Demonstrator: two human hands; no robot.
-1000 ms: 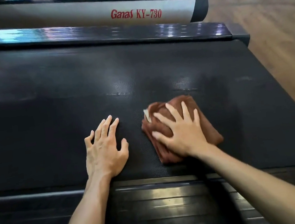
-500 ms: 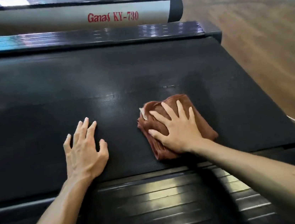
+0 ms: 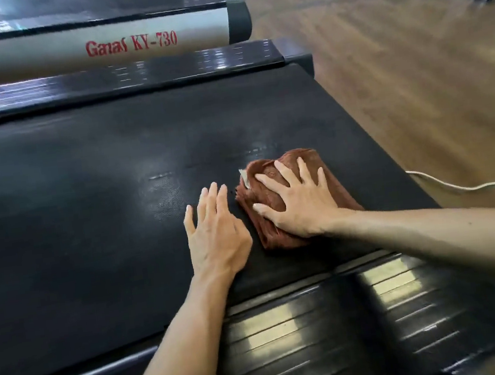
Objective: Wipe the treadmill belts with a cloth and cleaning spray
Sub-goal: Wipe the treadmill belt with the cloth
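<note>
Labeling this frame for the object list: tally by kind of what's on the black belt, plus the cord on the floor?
Hand: 2, the left hand flat on the belt, the right hand pressing on the cloth
Cloth: 1, brown, folded
Cord: 1, white, on the floor beside the belt
Spray bottle: 0 in view
Total: 4

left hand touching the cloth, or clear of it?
Apart. The head view shows a thin strip of black treadmill belt between the left hand and the brown cloth; the right hand presses it.
</note>
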